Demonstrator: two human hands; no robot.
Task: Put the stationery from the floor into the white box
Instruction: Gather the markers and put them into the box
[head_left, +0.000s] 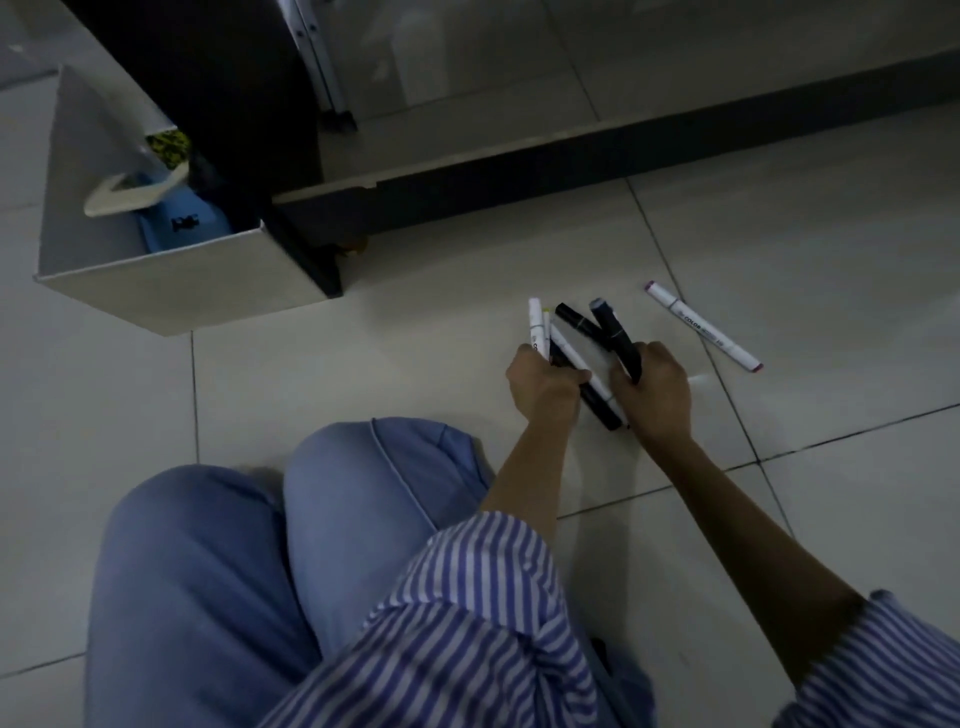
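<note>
My left hand (543, 387) is closed around white markers (537, 325) that stick up out of the fist. My right hand (655, 392) grips a black marker (615, 332) pointing away from me. Between the hands, more black (576, 319) and white markers (576, 358) lie crossed on the tiled floor. One white marker (704, 326) lies alone on the floor to the right of my right hand. The white box (171, 283) stands open at the upper left, with a blue item (179, 223) and a cream-coloured piece (132, 195) inside.
A dark furniture leg (249, 140) stands right beside the box, and a dark low board (571, 171) runs along the floor behind the markers. My knees in blue trousers (260, 561) are at the lower left.
</note>
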